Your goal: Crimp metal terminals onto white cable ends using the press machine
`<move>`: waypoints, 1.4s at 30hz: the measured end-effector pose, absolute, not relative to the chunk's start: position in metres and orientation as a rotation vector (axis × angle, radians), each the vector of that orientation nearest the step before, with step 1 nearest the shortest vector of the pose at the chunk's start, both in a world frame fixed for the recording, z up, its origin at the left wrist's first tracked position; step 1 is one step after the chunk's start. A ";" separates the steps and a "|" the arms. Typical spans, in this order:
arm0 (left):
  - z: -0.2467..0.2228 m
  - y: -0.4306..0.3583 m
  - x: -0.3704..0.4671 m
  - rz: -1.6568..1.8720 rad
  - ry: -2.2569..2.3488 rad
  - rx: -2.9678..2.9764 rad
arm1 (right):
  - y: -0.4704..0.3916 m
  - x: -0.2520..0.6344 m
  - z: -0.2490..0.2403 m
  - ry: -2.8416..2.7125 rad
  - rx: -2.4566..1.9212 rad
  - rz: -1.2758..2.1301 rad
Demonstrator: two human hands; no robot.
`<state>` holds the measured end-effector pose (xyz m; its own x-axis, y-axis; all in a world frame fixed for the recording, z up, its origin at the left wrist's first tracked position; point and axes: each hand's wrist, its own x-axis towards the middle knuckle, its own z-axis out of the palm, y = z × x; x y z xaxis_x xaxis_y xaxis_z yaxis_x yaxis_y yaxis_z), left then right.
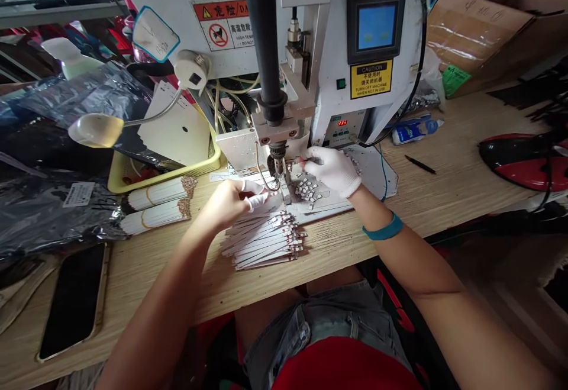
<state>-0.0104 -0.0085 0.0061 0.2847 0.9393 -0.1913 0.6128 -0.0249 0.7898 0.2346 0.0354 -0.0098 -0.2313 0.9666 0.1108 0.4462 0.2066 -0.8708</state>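
Note:
My left hand (235,203), with white covers on thumb and forefinger, is closed in a pinch at the tip of a soldering machine (277,150). A thin white strip seems to lie between those fingertips, partly hidden. My right hand (332,170) wears a white glove and is closed just right of the tip, its fingertips together; what they hold is too small to make out. Under it lie several small metallic pieces (308,192) on a white board (328,200). A fanned pile of white strips (261,242) with small connector-like ends rests in front of the machine.
Two banded bundles of white strips (155,215) lie at left, near a yellow basket (204,162) and a phone (73,298). A lamp (95,131) leans over the basket. At right are a blue-and-white tube (415,129), a black pen (420,164) and a cardboard box (479,29).

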 end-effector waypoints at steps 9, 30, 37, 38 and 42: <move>0.007 -0.015 -0.016 0.422 1.344 1.787 | 0.052 0.218 -0.034 -2.180 -1.402 0.400; 0.016 -0.020 -0.006 0.585 1.216 1.625 | 0.021 0.228 0.002 -2.138 -1.125 0.899; -0.001 -0.009 0.005 0.666 1.270 1.572 | 0.029 0.219 -0.006 -2.200 -1.052 1.086; -0.002 -0.008 0.006 0.673 1.278 1.567 | 0.031 0.219 -0.007 -2.212 -1.073 1.081; -0.005 -0.005 0.008 0.684 1.282 1.535 | 0.036 0.219 -0.009 -2.225 -1.163 1.082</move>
